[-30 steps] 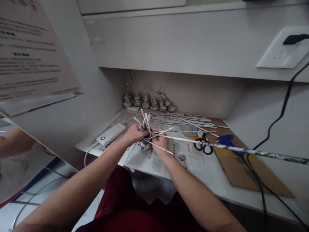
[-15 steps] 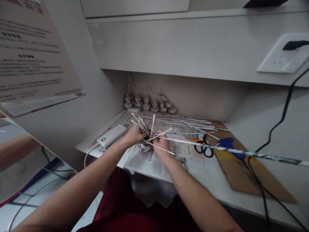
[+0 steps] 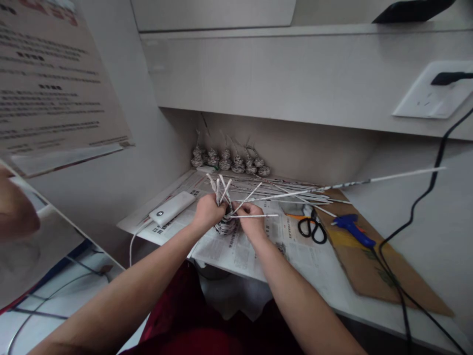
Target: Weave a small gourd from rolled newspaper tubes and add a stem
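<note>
- The weave [image 3: 226, 227], a small round of paper strips, is near the front edge of the desk [image 3: 321, 277]; whether it rests there or hangs just above, I cannot tell.
- My left hand [image 3: 208, 213] grasps its left side, fingers curled beside short strips [image 3: 225, 190] that stick up from it.
- My right hand [image 3: 252, 219] pinches at its right side; which strip it grips, I cannot tell.
- The front edge runs beneath my forearms, close on my side of the weave.
- Room for moving lies right of my right wrist, over newspaper [image 3: 293, 237], as far as the scissors [image 3: 312, 230].
- A long strip [image 3: 345, 185] juts from the weave toward the right, in the way of a reach to the back right corner.
- Loose strips [image 3: 318, 197] lie toward the back edge.
- By the right edge, a blue glue gun [image 3: 351, 225] lies on cardboard [image 3: 384, 281].
- Near the left edge is a white box [image 3: 173, 207].
- Woven gourds [image 3: 238, 165] line the back left corner, under a low panel [image 3: 277, 84].
</note>
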A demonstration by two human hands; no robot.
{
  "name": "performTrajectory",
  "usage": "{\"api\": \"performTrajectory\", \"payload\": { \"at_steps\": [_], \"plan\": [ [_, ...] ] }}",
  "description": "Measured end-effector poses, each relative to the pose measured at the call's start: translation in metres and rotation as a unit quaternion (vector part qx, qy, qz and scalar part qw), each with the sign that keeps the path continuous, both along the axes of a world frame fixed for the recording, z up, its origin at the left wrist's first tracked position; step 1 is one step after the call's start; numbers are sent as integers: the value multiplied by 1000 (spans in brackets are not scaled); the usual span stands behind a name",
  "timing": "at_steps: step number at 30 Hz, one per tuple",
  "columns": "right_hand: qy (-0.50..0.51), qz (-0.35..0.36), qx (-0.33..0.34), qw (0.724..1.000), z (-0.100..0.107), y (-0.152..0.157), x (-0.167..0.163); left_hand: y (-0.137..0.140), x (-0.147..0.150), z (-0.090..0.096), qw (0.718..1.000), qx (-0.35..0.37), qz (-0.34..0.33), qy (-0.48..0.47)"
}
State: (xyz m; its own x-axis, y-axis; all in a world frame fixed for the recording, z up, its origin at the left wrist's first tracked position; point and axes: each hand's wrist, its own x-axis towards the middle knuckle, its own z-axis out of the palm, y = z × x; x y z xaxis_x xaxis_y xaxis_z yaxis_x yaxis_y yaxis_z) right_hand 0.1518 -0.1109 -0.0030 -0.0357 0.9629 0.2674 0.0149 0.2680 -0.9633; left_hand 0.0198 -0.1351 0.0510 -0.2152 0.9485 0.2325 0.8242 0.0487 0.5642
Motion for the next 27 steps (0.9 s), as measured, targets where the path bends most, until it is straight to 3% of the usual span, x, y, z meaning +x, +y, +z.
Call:
{"api": "performTrajectory", "payload": {
  "at_steps": [4,8,13,21,27],
  "plan": [
    [-2,-16,17,1000,5,-3,-1,-1,4,1,1000,0,9,-4],
    [-80,-31,55,995,8,-8,-1,4,1,-1,1000,-3,-9,-22],
    [-158,-100,109,976,13,-15,-1,11,-3,-5,998,-11,-43,-45],
    [-97,-101,75,987,10,-12,-3,3,5,-2,1000,-7,-2,-4],
    [-100,-116,75,985,9,-7,3,-3,12,-8,999,51,-12,9]
  ]
}}
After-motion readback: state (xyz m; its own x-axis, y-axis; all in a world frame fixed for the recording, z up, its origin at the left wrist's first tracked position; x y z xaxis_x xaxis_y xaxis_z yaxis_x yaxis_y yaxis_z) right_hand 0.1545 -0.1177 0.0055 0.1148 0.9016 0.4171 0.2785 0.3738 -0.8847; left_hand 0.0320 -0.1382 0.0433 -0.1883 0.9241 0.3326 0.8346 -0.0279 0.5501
